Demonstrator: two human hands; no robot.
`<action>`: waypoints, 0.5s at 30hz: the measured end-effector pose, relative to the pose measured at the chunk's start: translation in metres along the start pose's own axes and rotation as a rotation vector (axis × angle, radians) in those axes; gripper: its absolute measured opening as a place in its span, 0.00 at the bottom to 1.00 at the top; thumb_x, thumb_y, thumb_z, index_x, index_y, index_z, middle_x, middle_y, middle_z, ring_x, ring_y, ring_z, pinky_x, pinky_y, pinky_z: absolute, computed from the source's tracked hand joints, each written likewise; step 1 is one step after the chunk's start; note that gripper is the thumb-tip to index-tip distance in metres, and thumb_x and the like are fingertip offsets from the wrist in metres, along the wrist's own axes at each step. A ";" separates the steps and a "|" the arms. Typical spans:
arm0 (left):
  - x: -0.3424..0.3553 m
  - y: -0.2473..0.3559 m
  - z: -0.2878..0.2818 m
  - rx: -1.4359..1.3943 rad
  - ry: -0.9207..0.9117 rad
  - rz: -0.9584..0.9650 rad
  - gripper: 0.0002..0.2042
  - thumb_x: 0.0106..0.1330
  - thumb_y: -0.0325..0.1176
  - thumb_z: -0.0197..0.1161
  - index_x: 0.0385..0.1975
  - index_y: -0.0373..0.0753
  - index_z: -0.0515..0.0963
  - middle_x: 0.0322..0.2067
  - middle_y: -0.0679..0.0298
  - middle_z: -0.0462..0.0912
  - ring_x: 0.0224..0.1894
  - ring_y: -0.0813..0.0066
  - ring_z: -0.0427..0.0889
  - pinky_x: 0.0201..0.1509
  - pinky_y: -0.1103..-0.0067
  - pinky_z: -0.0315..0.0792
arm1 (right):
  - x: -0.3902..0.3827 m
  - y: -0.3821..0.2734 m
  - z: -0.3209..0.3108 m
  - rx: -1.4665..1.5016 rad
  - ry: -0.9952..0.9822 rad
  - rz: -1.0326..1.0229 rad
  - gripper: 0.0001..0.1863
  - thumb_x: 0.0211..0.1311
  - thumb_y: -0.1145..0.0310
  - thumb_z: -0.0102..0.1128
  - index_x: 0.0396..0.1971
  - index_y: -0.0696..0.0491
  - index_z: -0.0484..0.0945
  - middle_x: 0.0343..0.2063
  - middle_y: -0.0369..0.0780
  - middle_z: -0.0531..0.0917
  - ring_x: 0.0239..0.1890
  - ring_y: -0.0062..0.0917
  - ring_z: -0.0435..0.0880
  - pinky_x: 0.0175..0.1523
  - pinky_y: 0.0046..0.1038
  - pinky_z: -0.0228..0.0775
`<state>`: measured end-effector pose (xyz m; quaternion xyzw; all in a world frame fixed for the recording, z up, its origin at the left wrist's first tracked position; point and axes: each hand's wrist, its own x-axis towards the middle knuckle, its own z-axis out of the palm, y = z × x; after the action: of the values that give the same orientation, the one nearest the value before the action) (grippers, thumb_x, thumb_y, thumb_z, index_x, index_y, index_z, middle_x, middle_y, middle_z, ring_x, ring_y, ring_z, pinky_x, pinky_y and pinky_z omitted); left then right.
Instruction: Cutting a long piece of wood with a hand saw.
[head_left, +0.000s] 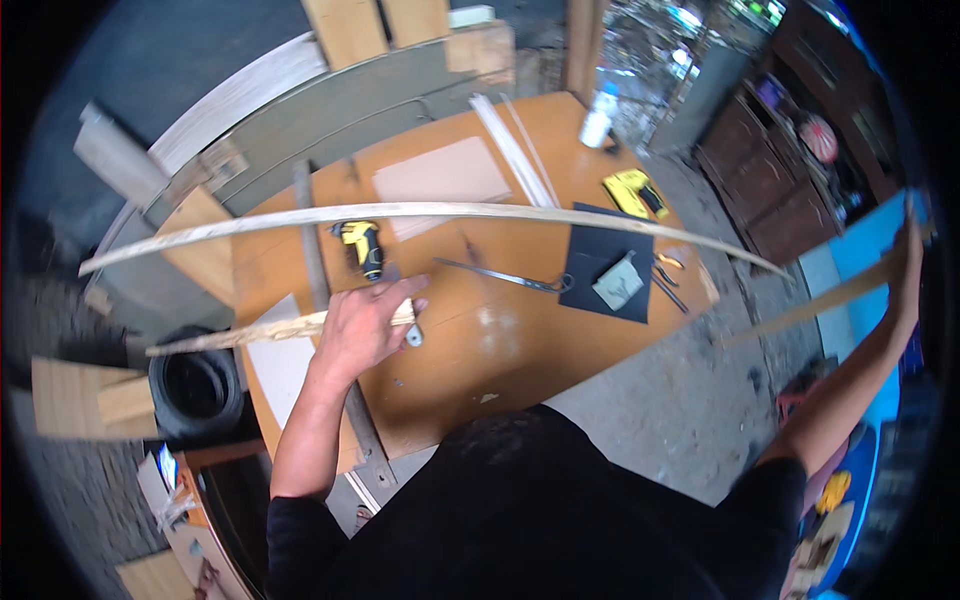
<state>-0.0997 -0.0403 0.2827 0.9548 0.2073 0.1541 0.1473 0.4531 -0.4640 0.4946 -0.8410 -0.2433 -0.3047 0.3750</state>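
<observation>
I record the left hand [362, 325] closed around the short strip [265, 331] of pale wood, close to its right end. Its long axis runs nearly level across the picture; from the hand it points left and slightly toward the lower edge, past the side of the desk [520, 355]. I see the right hand [908, 250] well out to the right, holding one end of the second strip [825, 300]; its separate fingers are too blurred for me to read. That piece slopes down and to the left, over the floor [690, 370].

A long strip [420, 210] spans the far part of the desk from left to right, both ends beyond the edges. I cannot tell whether it touches the surface.

Containers: I find a round black tub [231, 400] beside the desk's left edge, the short strip's free end near its rim. Its interior is dark; I cannot tell the contents. A white bottle [598, 122] stands at the far right corner; what is inside does not show.
</observation>
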 end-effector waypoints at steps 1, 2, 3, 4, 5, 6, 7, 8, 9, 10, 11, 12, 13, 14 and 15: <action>0.001 0.005 -0.009 0.027 0.017 -0.044 0.26 0.46 0.25 0.67 0.50 0.47 0.77 0.34 0.59 0.85 0.32 0.57 0.83 0.35 0.67 0.78 | -0.043 0.008 0.029 0.014 0.110 -0.190 0.23 0.64 0.58 0.61 0.54 0.55 0.76 0.39 0.35 0.78 0.37 0.19 0.74 0.45 0.21 0.67; 0.000 0.006 -0.015 0.029 0.050 -0.009 0.26 0.45 0.25 0.67 0.50 0.47 0.77 0.34 0.60 0.85 0.32 0.57 0.83 0.34 0.67 0.77 | -0.076 0.010 0.044 0.000 0.093 -0.161 0.25 0.65 0.58 0.61 0.57 0.55 0.74 0.40 0.37 0.79 0.38 0.19 0.75 0.45 0.23 0.68; -0.001 0.008 -0.021 0.023 0.081 0.033 0.27 0.45 0.25 0.67 0.50 0.46 0.76 0.34 0.61 0.85 0.31 0.57 0.83 0.34 0.68 0.77 | -0.103 0.036 0.060 0.026 0.124 -0.129 0.24 0.65 0.60 0.61 0.58 0.55 0.73 0.39 0.37 0.79 0.37 0.19 0.75 0.45 0.23 0.68; -0.001 0.011 -0.031 -0.018 0.065 0.011 0.26 0.44 0.25 0.68 0.50 0.46 0.77 0.33 0.61 0.84 0.30 0.58 0.83 0.32 0.68 0.77 | -0.122 0.073 0.068 0.131 0.039 0.008 0.25 0.66 0.58 0.61 0.57 0.56 0.74 0.39 0.38 0.80 0.36 0.21 0.75 0.46 0.25 0.69; -0.002 0.010 -0.036 -0.016 0.078 -0.005 0.26 0.44 0.25 0.68 0.50 0.46 0.77 0.33 0.61 0.84 0.30 0.58 0.83 0.32 0.68 0.77 | -0.140 0.114 0.073 0.081 -0.032 0.055 0.21 0.68 0.62 0.58 0.57 0.56 0.74 0.33 0.36 0.78 0.35 0.19 0.73 0.43 0.22 0.68; -0.005 0.010 -0.040 -0.002 0.105 0.009 0.25 0.45 0.26 0.68 0.49 0.45 0.77 0.32 0.61 0.84 0.30 0.58 0.83 0.31 0.68 0.77 | -0.149 0.156 0.079 0.087 -0.054 -0.007 0.21 0.70 0.62 0.55 0.57 0.58 0.73 0.30 0.35 0.76 0.31 0.16 0.72 0.38 0.20 0.67; -0.005 0.010 -0.042 0.012 0.127 0.026 0.24 0.46 0.26 0.68 0.48 0.45 0.78 0.32 0.61 0.84 0.29 0.58 0.83 0.30 0.69 0.76 | -0.147 0.159 0.077 0.098 -0.061 -0.018 0.21 0.70 0.62 0.55 0.57 0.58 0.73 0.30 0.35 0.76 0.31 0.16 0.72 0.38 0.20 0.67; -0.007 0.012 -0.045 0.013 0.142 0.022 0.22 0.48 0.28 0.69 0.47 0.45 0.79 0.30 0.61 0.84 0.27 0.59 0.82 0.28 0.69 0.75 | -0.141 0.159 0.068 0.061 -0.025 -0.044 0.20 0.71 0.62 0.54 0.57 0.57 0.73 0.29 0.33 0.75 0.29 0.15 0.69 0.35 0.19 0.65; -0.009 0.013 -0.048 0.011 0.148 0.017 0.22 0.48 0.28 0.69 0.47 0.45 0.79 0.30 0.61 0.84 0.27 0.59 0.82 0.28 0.69 0.75 | -0.131 0.158 0.057 0.020 0.014 -0.068 0.19 0.72 0.62 0.52 0.57 0.57 0.74 0.27 0.32 0.73 0.26 0.13 0.67 0.32 0.19 0.63; -0.013 0.016 -0.054 0.036 0.177 0.015 0.20 0.50 0.30 0.69 0.46 0.45 0.79 0.29 0.61 0.84 0.26 0.59 0.82 0.27 0.69 0.74 | -0.119 0.125 0.047 0.050 0.040 -0.156 0.20 0.72 0.62 0.51 0.57 0.57 0.73 0.26 0.31 0.72 0.25 0.12 0.65 0.29 0.18 0.60; -0.014 0.017 -0.055 0.055 0.202 0.025 0.18 0.52 0.31 0.69 0.45 0.44 0.79 0.29 0.62 0.84 0.25 0.59 0.81 0.26 0.69 0.74 | -0.108 0.080 0.033 0.068 0.072 -0.238 0.20 0.73 0.62 0.50 0.58 0.56 0.72 0.25 0.30 0.72 0.23 0.11 0.63 0.27 0.17 0.57; -0.016 0.017 -0.055 0.047 0.201 0.039 0.18 0.52 0.31 0.69 0.45 0.44 0.79 0.29 0.62 0.84 0.25 0.59 0.81 0.26 0.69 0.74 | -0.097 0.053 0.018 0.136 0.071 -0.291 0.20 0.73 0.62 0.49 0.59 0.56 0.71 0.23 0.30 0.70 0.22 0.11 0.62 0.26 0.17 0.55; -0.017 0.018 -0.055 0.047 0.204 0.031 0.17 0.53 0.32 0.69 0.45 0.44 0.79 0.29 0.61 0.83 0.25 0.59 0.81 0.26 0.69 0.74 | -0.089 0.027 0.008 0.204 0.072 -0.344 0.21 0.74 0.61 0.48 0.60 0.55 0.70 0.22 0.29 0.68 0.22 0.10 0.60 0.25 0.16 0.53; -0.016 0.019 -0.055 0.049 0.208 0.023 0.16 0.54 0.33 0.69 0.44 0.44 0.79 0.28 0.61 0.83 0.26 0.58 0.81 0.26 0.69 0.74 | -0.089 -0.014 0.004 0.252 0.066 -0.303 0.22 0.74 0.60 0.48 0.61 0.55 0.69 0.21 0.28 0.66 0.21 0.09 0.59 0.25 0.16 0.51; -0.016 0.020 -0.052 0.047 0.209 0.039 0.16 0.54 0.33 0.69 0.44 0.44 0.79 0.28 0.61 0.83 0.26 0.58 0.81 0.26 0.69 0.74 | -0.094 -0.053 0.006 0.305 0.060 -0.261 0.23 0.74 0.59 0.48 0.62 0.54 0.68 0.20 0.27 0.63 0.20 0.08 0.57 0.24 0.16 0.49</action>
<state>-0.1250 -0.0528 0.3335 0.9405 0.2063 0.2509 0.0993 0.3556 -0.4440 0.4514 -0.7265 -0.3822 -0.3351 0.4624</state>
